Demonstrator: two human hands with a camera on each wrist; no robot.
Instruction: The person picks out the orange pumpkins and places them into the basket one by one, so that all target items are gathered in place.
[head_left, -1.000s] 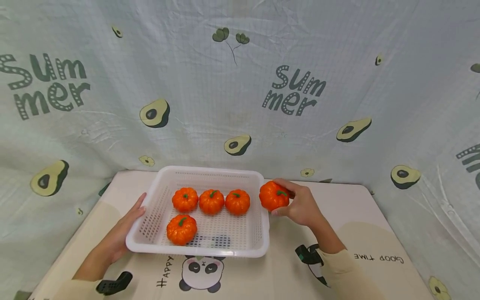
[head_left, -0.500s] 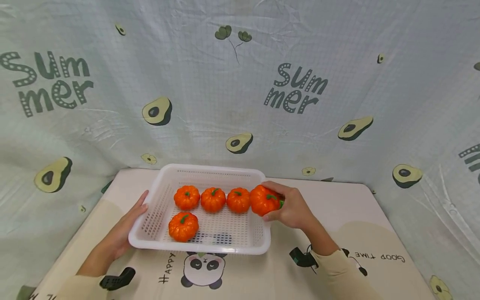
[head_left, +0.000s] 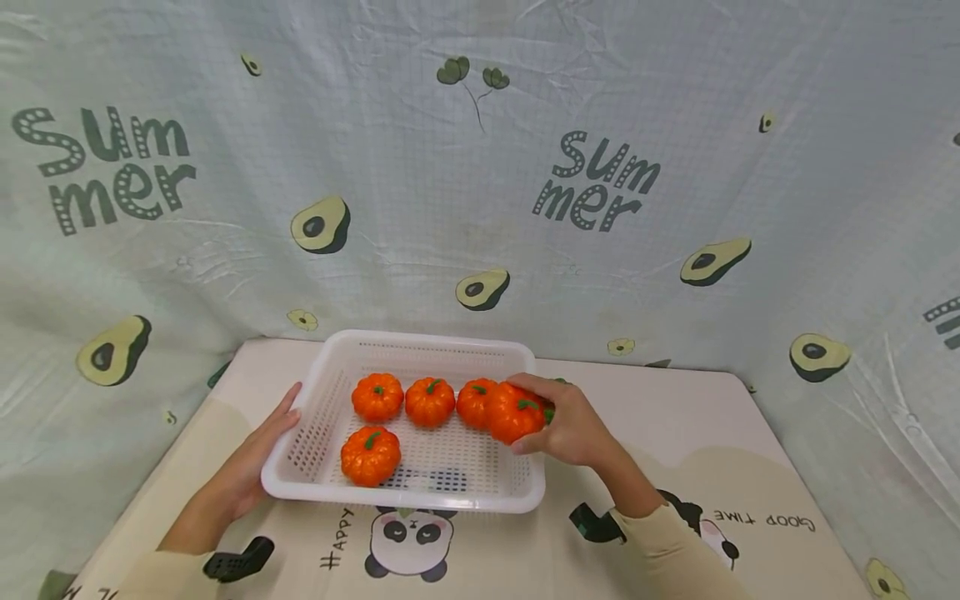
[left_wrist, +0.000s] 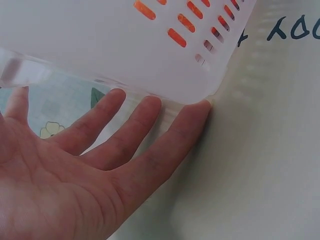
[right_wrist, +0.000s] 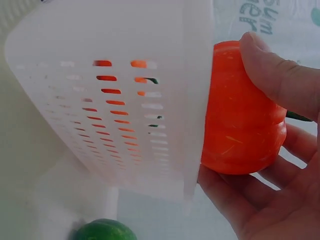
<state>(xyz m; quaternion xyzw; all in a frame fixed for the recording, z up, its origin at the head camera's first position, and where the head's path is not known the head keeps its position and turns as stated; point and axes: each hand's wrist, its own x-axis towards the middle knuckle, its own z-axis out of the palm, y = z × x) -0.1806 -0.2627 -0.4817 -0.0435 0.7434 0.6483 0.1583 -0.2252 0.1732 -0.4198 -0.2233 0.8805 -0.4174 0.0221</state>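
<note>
A white plastic basket [head_left: 480, 501] with slotted walls holds several small orange pumpkins, three in a back row and one pumpkin [head_left: 371, 457] at the front left. My right hand [head_left: 576, 425] grips another pumpkin [head_left: 513, 415] between thumb and fingers, over the basket's right side. In the head view it partly covers the rightmost pumpkin [head_left: 474, 403] of the row. Seen from the right wrist, the held pumpkin [right_wrist: 245, 115] shows beyond the basket's rim. My left hand [head_left: 243, 462] lies along the left side; its extended fingers [left_wrist: 142, 117] meet the basket's lower edge in the left wrist view.
A printed cloth covers the table [head_left: 637, 575], and an avocado-patterned curtain [head_left: 420, 208] hangs behind it. A glossy green rounded thing [right_wrist: 105, 230] lies near the basket in the right wrist view. Green bits [head_left: 550, 413] show beside the right hand.
My right hand has carried its pumpkin leftward, from outside the basket's right rim to over the inside. The left hand and the other pumpkins keep their places; the head view shifts slightly.
</note>
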